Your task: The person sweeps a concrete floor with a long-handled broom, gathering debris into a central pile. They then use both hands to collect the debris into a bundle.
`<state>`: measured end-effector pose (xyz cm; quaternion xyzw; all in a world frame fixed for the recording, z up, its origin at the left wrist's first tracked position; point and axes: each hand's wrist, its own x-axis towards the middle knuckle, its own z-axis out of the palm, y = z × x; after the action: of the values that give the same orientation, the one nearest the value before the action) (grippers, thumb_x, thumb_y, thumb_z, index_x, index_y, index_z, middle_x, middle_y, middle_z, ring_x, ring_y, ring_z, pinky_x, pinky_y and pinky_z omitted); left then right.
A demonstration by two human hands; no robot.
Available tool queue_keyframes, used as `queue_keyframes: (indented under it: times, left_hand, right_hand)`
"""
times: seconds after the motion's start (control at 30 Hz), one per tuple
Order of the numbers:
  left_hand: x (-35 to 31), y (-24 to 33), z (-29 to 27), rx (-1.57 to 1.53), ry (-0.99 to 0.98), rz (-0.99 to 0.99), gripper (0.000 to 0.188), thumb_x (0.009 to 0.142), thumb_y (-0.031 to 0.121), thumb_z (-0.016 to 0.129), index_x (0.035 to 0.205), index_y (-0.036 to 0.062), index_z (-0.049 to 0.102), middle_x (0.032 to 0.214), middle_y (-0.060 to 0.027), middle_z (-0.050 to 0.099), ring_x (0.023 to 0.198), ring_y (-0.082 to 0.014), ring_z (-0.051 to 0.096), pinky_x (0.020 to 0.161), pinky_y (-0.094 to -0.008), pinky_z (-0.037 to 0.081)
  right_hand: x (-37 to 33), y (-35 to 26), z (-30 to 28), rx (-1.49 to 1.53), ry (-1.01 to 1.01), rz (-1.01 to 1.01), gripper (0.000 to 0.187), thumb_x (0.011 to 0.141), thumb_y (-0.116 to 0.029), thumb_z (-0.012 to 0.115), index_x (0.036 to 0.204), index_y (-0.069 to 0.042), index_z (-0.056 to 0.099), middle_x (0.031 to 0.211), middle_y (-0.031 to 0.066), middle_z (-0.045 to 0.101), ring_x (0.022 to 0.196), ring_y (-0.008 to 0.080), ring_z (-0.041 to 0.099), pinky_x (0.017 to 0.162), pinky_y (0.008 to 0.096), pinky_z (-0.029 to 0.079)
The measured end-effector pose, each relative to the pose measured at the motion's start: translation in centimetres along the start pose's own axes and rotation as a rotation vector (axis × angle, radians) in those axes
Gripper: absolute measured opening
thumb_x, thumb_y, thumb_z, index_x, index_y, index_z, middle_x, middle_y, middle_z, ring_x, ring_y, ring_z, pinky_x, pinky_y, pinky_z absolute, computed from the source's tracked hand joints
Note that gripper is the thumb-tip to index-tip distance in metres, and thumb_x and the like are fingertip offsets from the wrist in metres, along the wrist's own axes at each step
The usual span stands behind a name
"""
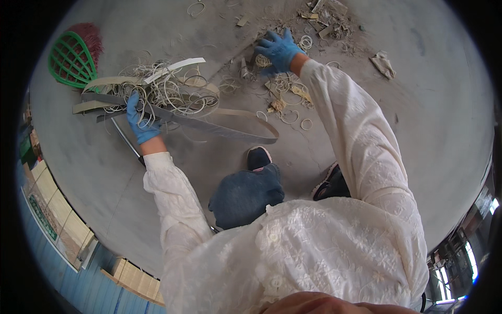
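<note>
Blue-gloved left hand (140, 121) grips tangled strips (167, 91).

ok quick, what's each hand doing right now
Left hand: closed on a tangle of rings and strips.
Right hand: fingers spread, reaching into floor debris; whether it grips anything cannot be told.

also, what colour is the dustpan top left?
Green, a slatted plastic dustpan; head view shows it.

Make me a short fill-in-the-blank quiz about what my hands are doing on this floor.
1. Both hands wear ____ gloves.
2. The left hand grips a tangled bundle of strips and rings, beside a ____ plastic broom head.
3. The right hand reaches into scattered loose rings lying on the grey ____.

Missing words: blue; green; floor
</note>
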<state>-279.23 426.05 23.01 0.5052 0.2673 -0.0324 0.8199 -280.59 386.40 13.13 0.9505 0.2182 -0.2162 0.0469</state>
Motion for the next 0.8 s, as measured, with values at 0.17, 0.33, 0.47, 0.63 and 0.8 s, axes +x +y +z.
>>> queue_keyframes:
  times: [0.17, 0.33, 0.47, 0.63, 0.8]
  left_hand:
    - [0.6, -0.3, -0.4, -0.014, -0.050, -0.031, 0.035, 0.078, 0.022, 0.062, 0.107, 0.0024, 0.059, 0.102, -0.0119, 0.062, 0.091, -0.0245, 0.061, 0.079, -0.0375, 0.052]
    - [0.7, -0.5, -0.5, -0.017, -0.018, -0.050, 0.037, 0.078, 0.021, 0.062, 0.109, 0.0018, 0.059, 0.103, -0.0121, 0.063, 0.091, -0.0244, 0.062, 0.078, -0.0373, 0.053]
    - [0.7, -0.4, -0.5, -0.002, -0.015, -0.037, 0.038, 0.078, 0.021, 0.062, 0.110, 0.0017, 0.058, 0.104, -0.0129, 0.063, 0.091, -0.0250, 0.063, 0.077, -0.0385, 0.053]
    - [0.8, 0.0, -0.6, 0.054, -0.001, 0.013, 0.037, 0.078, 0.021, 0.063, 0.109, 0.0020, 0.059, 0.102, -0.0136, 0.063, 0.089, -0.0255, 0.063, 0.077, -0.0392, 0.053]
    - [0.8, 0.1, -1.0, 0.055, -0.008, -0.021, 0.035, 0.078, 0.020, 0.062, 0.108, 0.0025, 0.059, 0.101, -0.0107, 0.062, 0.092, -0.0228, 0.061, 0.080, -0.0345, 0.050]
  right_hand:
    - [-7.2, -4.6, 1.3, 0.086, 0.038, 0.057, 0.096, 0.060, -0.068, 0.068, 0.139, -0.023, 0.036, 0.145, 0.0095, 0.031, 0.135, 0.0342, 0.025, 0.094, 0.0705, 0.024]
    - [-10.6, -8.5, 1.2, 0.298, 0.084, 0.094, 0.098, 0.059, -0.060, 0.073, 0.139, -0.020, 0.035, 0.144, 0.0149, 0.032, 0.135, 0.0363, 0.024, 0.094, 0.0702, 0.025]
    - [-6.7, -8.4, 0.8, 0.188, 0.360, -0.039, 0.079, 0.066, -0.048, 0.072, 0.134, -0.018, 0.043, 0.138, 0.0142, 0.040, 0.134, 0.0322, 0.027, 0.101, 0.0651, 0.022]
    - [1.7, -8.9, -0.6, -0.059, 0.344, -0.161, 0.065, 0.073, -0.054, 0.064, 0.129, -0.026, 0.049, 0.140, 0.0068, 0.040, 0.135, 0.0299, 0.028, 0.105, 0.0654, 0.014]
    - [3.0, -4.0, -1.7, -0.092, 0.107, -0.007, 0.065, 0.071, -0.064, 0.060, 0.125, -0.028, 0.052, 0.136, 0.0034, 0.045, 0.134, 0.0297, 0.029, 0.103, 0.0677, 0.013]
